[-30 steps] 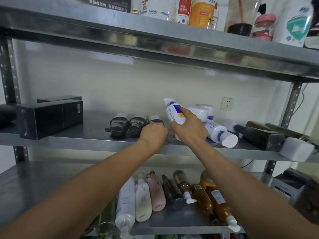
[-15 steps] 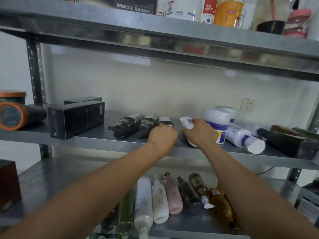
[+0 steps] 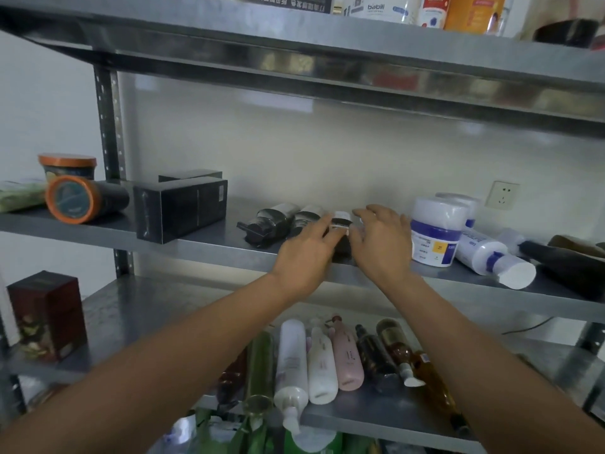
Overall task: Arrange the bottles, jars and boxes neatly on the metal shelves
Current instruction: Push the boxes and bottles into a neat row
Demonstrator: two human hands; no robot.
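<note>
On the middle metal shelf, two dark pump bottles lie side by side. A third dark bottle with a pale band lies between my hands. My left hand touches that bottle with straight fingers. My right hand rests spread beside it, over the spot where the small white bottle with the blue label went down. That bottle is mostly hidden under my fingers. A white tub with a blue label stands just to the right, with a white bottle lying next to it.
A black box and two orange-lidded jars sit at the shelf's left end, and dark bottles lie at its right. Several bottles lie on the lower shelf beside a red box. The top shelf holds boxes and tubs.
My right hand has laid the small white bottle down beside the dark bottles and opened its fingers. My left hand's fingers have straightened. The view has shifted left.
</note>
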